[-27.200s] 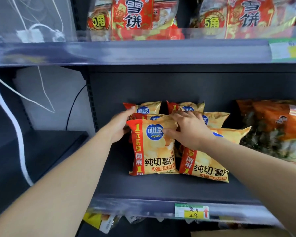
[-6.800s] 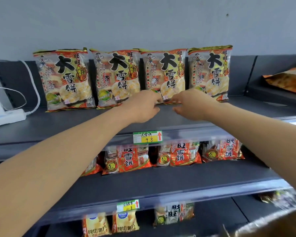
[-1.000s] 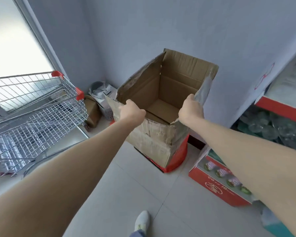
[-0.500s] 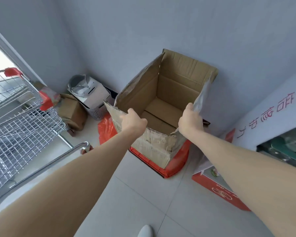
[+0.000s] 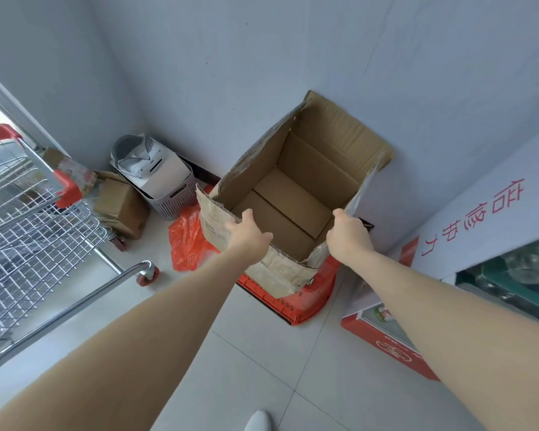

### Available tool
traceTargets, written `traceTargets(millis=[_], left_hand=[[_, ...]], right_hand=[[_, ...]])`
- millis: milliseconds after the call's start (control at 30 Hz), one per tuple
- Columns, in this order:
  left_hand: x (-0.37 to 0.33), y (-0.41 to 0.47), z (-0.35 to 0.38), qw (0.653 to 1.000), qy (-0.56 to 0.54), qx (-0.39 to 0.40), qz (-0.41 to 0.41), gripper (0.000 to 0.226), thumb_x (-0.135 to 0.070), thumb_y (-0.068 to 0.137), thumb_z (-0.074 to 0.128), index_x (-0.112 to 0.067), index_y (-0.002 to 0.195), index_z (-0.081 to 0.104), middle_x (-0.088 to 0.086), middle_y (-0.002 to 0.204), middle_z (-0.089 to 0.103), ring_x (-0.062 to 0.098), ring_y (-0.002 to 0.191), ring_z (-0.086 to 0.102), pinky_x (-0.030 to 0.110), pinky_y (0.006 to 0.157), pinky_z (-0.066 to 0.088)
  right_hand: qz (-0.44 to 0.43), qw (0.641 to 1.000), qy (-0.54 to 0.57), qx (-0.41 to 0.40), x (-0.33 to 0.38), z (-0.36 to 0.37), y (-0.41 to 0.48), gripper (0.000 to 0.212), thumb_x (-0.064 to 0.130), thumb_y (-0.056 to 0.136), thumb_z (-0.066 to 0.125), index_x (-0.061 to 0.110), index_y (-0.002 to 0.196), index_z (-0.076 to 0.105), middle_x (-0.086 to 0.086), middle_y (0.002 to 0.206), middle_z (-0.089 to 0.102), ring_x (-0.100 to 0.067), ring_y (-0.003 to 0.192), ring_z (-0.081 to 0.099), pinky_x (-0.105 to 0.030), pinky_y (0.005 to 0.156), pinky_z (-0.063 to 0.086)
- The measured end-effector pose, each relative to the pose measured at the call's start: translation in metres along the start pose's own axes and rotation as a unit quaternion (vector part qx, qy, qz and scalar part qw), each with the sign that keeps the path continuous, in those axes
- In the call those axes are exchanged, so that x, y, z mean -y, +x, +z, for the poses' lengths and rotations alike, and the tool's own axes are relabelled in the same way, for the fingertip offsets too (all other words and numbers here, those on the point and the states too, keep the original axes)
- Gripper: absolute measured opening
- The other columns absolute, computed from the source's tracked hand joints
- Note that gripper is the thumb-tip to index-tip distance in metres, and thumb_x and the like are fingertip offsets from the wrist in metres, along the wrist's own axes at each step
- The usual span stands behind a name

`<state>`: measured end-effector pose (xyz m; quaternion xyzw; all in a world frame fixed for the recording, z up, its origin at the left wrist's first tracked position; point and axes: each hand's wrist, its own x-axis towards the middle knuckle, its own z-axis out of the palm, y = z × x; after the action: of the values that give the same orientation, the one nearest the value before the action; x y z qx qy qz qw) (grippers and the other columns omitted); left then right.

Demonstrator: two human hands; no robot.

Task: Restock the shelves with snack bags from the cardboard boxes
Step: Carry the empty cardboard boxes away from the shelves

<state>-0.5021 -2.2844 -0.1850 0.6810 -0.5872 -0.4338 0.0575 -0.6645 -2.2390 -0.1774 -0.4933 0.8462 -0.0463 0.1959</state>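
A large brown cardboard box (image 5: 321,160) stands open by the grey wall, with nothing inside it. It rests in a red plastic crate (image 5: 296,303) on the tiled floor. My left hand (image 5: 246,236) grips the box's near left flap. My right hand (image 5: 347,233) grips its near right flap. No snack bags and no shelves are in view.
A wire shopping cart (image 5: 28,231) with red corners stands at the left. In the corner are a small cardboard box (image 5: 122,209), a grey basket (image 5: 165,185) holding a white appliance, and an orange plastic bag (image 5: 187,241). A red and white carton (image 5: 383,334) sits at the right.
The box has come lower and nearer the wall, down onto the red crate. Both hands keep their hold on the flaps. My view has tilted further down.
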Motion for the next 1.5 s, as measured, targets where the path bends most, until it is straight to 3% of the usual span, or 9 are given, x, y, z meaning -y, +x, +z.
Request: traceTargets(millis=[100, 233, 467, 700, 833, 967, 1100, 1300, 1500], left_hand=[[-0.007, -0.014, -0.012, 0.999, 0.042, 0.001, 0.01, 0.066, -0.019, 0.096, 0.051, -0.022, 0.149, 0.012, 0.022, 0.147, 0.019, 0.024, 0.069, 0.054, 0.026, 0.047, 0.043], [-0.029, -0.047, -0.037, 0.986, 0.143, -0.035, 0.082, 0.045, -0.014, 0.096, 0.046, -0.008, 0.138, 0.033, 0.018, 0.14, 0.033, 0.029, 0.092, 0.053, 0.029, 0.064, 0.042], [-0.071, -0.143, -0.083, 0.917, 0.297, -0.075, 0.254, 0.035, -0.016, 0.095, 0.045, -0.009, 0.13, 0.048, 0.01, 0.124, 0.051, 0.028, 0.11, 0.054, 0.037, 0.085, 0.048], [-0.061, -0.277, -0.111, 0.903, 0.325, -0.157, 0.234, 0.033, -0.017, 0.094, 0.048, -0.015, 0.126, 0.055, 0.004, 0.122, 0.055, 0.024, 0.113, 0.054, 0.033, 0.09, 0.045], [-0.03, -0.373, -0.102, 0.914, 0.298, -0.223, 0.159, 0.029, -0.017, 0.091, 0.049, -0.012, 0.118, 0.061, 0.008, 0.12, 0.06, 0.028, 0.11, 0.057, 0.035, 0.089, 0.044], [0.018, -0.468, -0.084, 0.926, 0.265, -0.259, 0.069, 0.028, -0.019, 0.092, 0.052, -0.009, 0.116, 0.062, 0.01, 0.118, 0.061, 0.028, 0.108, 0.057, 0.037, 0.09, 0.047], [0.087, -0.579, -0.066, 0.917, 0.226, -0.327, -0.045, 0.03, -0.021, 0.094, 0.053, -0.016, 0.122, 0.058, 0.005, 0.124, 0.057, 0.023, 0.112, 0.054, 0.03, 0.088, 0.041], [0.202, -0.784, 0.009, 0.855, 0.141, -0.421, -0.267, 0.033, -0.023, 0.094, 0.051, -0.018, 0.127, 0.055, 0.001, 0.129, 0.053, 0.022, 0.117, 0.051, 0.03, 0.085, 0.039], [0.272, -1.008, 0.151, 0.758, 0.044, -0.458, -0.463, 0.026, -0.018, 0.09, 0.054, -0.012, 0.114, 0.061, 0.009, 0.117, 0.058, 0.029, 0.111, 0.054, 0.035, 0.09, 0.044]], right_hand=[[-0.025, 1.0, 0.004, 0.005, 0.005, -0.018, -0.012, 0.033, 0.008, 0.097, 0.042, 0.004, 0.129, 0.046, -0.019, 0.118, 0.06, -0.035, 0.107, 0.057, -0.04, 0.083, 0.048], [-0.086, 0.996, 0.018, 0.034, 0.018, -0.05, -0.038, 0.031, 0.012, 0.096, 0.042, 0.002, 0.125, 0.05, -0.016, 0.117, 0.061, -0.033, 0.105, 0.057, -0.041, 0.086, 0.049], [-0.23, 0.968, -0.077, 0.063, 0.03, -0.131, -0.109, 0.035, 0.024, 0.098, 0.048, 0.005, 0.128, 0.051, -0.013, 0.127, 0.056, -0.03, 0.115, 0.054, -0.043, 0.097, 0.046], [-0.422, 0.889, -0.179, 0.015, 0.041, -0.178, -0.188, 0.036, 0.023, 0.097, 0.048, 0.008, 0.129, 0.052, -0.011, 0.13, 0.056, -0.029, 0.118, 0.053, -0.041, 0.096, 0.046], [-0.548, 0.811, -0.204, -0.006, 0.047, -0.179, -0.252, 0.026, 0.022, 0.094, 0.052, 0.008, 0.114, 0.059, -0.011, 0.118, 0.062, -0.029, 0.107, 0.058, -0.037, 0.088, 0.046], [-0.641, 0.728, -0.243, -0.006, 0.061, -0.163, -0.329, 0.026, 0.024, 0.092, 0.054, 0.01, 0.113, 0.06, -0.01, 0.118, 0.061, -0.032, 0.109, 0.056, -0.039, 0.09, 0.045], [-0.742, 0.611, -0.276, 0.008, 0.087, -0.129, -0.436, 0.029, 0.025, 0.092, 0.052, 0.01, 0.116, 0.058, -0.012, 0.115, 0.061, -0.032, 0.106, 0.057, -0.038, 0.086, 0.048], [-0.876, 0.396, -0.273, 0.029, 0.082, -0.057, -0.667, 0.032, 0.026, 0.092, 0.054, 0.01, 0.119, 0.059, -0.01, 0.118, 0.061, -0.032, 0.107, 0.058, -0.039, 0.087, 0.05], [-0.954, 0.167, -0.241, 0.061, -0.022, 0.001, -0.926, 0.032, 0.022, 0.092, 0.05, 0.016, 0.123, 0.056, -0.008, 0.12, 0.06, -0.03, 0.111, 0.057, -0.035, 0.091, 0.045]])
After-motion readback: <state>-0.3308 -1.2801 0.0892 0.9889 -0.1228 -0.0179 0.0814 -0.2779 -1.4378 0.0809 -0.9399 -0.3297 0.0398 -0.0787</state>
